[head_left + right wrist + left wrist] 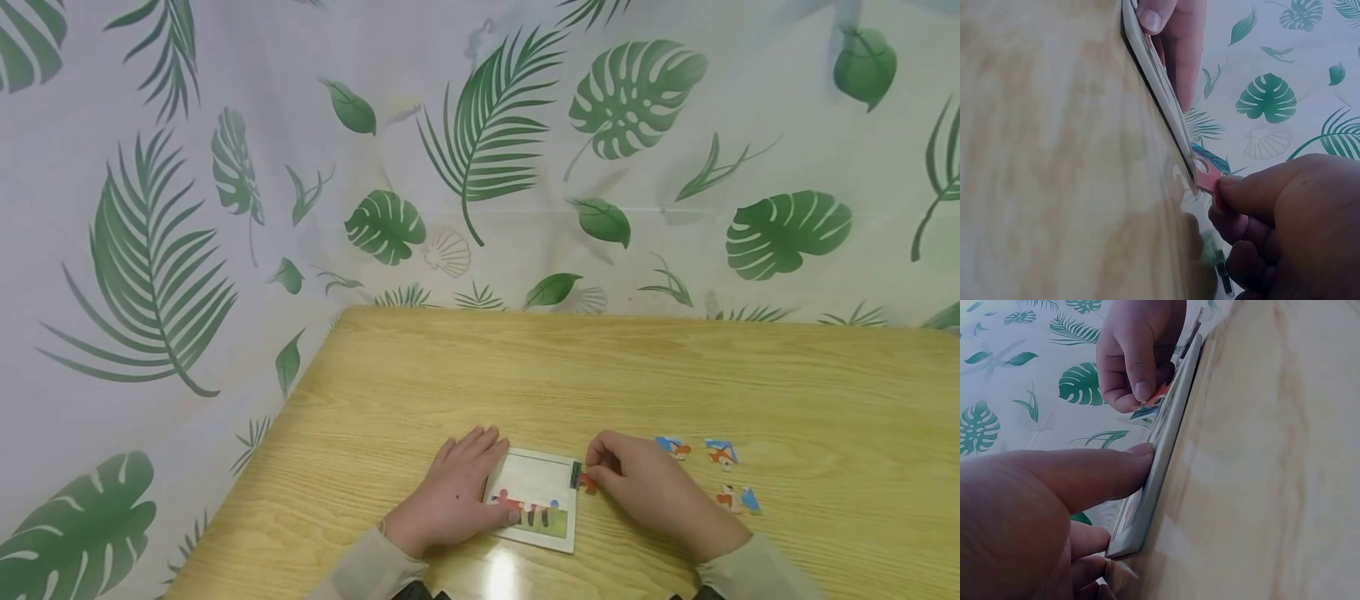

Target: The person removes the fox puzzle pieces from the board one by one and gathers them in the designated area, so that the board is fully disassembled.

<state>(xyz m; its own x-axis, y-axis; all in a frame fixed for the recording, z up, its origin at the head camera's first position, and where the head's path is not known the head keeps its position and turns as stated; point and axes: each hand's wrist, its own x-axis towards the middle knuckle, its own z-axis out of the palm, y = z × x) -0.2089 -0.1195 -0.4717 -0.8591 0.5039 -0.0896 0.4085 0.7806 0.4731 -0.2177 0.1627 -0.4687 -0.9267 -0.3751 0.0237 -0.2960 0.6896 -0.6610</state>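
Note:
A small white-framed puzzle board (540,544) lies on the table, with joined pieces (553,523) in green and red along its near side. My left hand (461,496) rests at the board's left edge, fingers extended and thumb pressing on the lower pieces. Between thumb and fingertips, my right hand (652,487) pinches a red puzzle piece (1207,179) with a dark blue-green part. That piece is at the board's right rim, partly hidden by the fingers. Farther right lie loose puzzle pieces (722,452) with orange and blue print.
Beside the right forearm is another loose piece (738,499), and one more (672,447) lies just beyond the right hand. The wooden table (420,367) reaches back to a leaf-patterned cloth (510,167), which also hangs along the left side.

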